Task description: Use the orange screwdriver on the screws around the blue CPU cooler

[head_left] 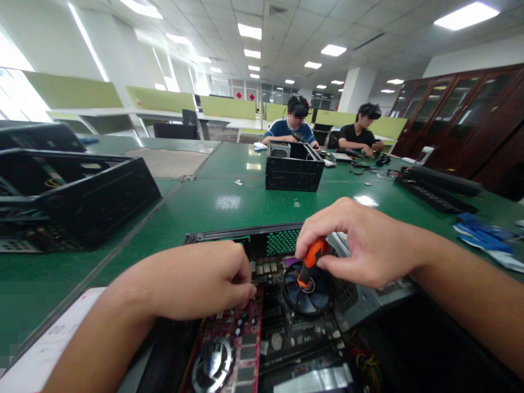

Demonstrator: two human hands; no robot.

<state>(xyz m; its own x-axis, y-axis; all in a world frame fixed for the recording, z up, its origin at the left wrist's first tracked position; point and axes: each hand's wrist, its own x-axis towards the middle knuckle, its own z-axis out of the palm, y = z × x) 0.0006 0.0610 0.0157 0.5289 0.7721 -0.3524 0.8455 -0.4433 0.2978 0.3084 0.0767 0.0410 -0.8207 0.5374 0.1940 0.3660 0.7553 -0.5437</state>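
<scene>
My right hand grips an orange and black screwdriver, pointing down over the middle of a dark round cooling fan. The fan sits inside an open computer case in front of me. My left hand is closed, its thumb and fingertips pinching the upper end of a red graphics card. A silver fan shows on that card. The screwdriver's tip is hard to see among the fan parts. To the right of the fan is a grey metal power supply.
Another open black case stands at left on the green table. A smaller black case is farther back, with two people seated behind. Blue and white gloves and a black panel lie at right.
</scene>
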